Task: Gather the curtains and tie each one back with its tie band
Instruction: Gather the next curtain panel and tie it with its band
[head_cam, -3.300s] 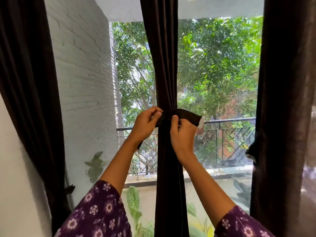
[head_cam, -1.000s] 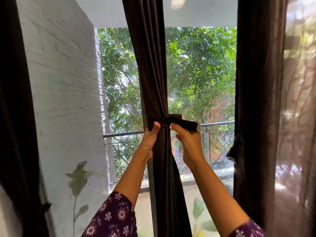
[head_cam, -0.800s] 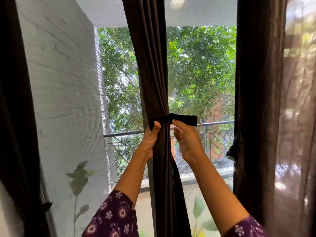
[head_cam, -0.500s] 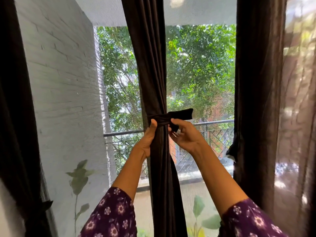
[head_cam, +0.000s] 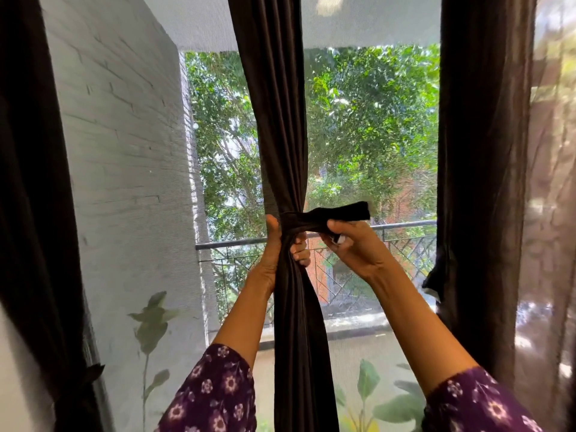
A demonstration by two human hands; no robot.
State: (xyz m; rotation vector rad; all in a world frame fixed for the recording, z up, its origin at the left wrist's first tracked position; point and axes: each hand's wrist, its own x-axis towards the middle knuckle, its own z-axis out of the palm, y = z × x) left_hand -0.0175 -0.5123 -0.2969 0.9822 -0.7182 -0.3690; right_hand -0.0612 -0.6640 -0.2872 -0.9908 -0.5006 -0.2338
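Observation:
A dark brown middle curtain [head_cam: 280, 120] hangs gathered into a narrow bundle in front of the window. A dark tie band [head_cam: 339, 212] is wrapped round it at its waist, with its free end sticking out to the right. My left hand [head_cam: 274, 247] grips the gathered curtain just below the band, thumb up on the left side and fingertips showing on the right. My right hand [head_cam: 352, 244] pinches the band's free end right of the bundle.
A dark curtain on the left [head_cam: 37, 213] hangs with a tie band low down [head_cam: 90, 374]. Another dark curtain on the right [head_cam: 480, 182] hangs beside a sheer panel [head_cam: 551, 213]. Behind the mesh are a white brick wall [head_cam: 124, 166], a balcony railing [head_cam: 405, 226] and trees.
My right hand has pulled the band's free end out to the right and tighter round the bundle. My left hand's fingers have wrapped further round the curtain below the band.

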